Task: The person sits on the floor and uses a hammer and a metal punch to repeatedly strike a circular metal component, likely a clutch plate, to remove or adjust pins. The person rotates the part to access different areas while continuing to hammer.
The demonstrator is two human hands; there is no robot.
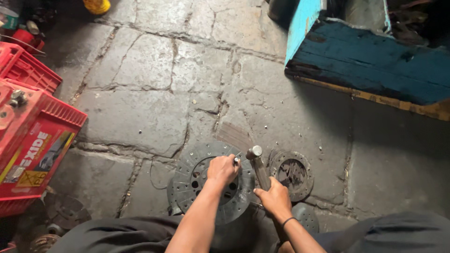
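Seen from the head camera, looking straight down: the person's left hand [223,169] is closed around a thin metal punch [236,159], whose short tip shows just beyond the knuckles. The hand rests over the hub of a large dark grey round clutch plate [187,180] with a perforated rim, which lies flat on the cracked grey stone floor [140,93]. The right hand [274,198] is wrapped around the lower end of a wooden-handled hammer [259,169]. The handle rises away from the grip, and its rounded steel head [254,152] sits just beside the punch tip; whether the two touch cannot be told. A dark band circles the right wrist.

Immediately beyond the right-hand grip, on its outer side, lies a smaller dark ring-shaped friction disc [291,174] with an open centre, flat on the floor and close to the large plate. Below the same grip, part of another perforated grey disc [305,216] shows against the person's dark trousers [398,234].

Well away from the left-hand grip, on its outer side, stand a red box-shaped vehicle battery [33,140] and a red plastic crate [26,68]. Far ahead of both hands, a worn blue wooden bench [370,61] with a yellowish lower edge occupies the upper corner.
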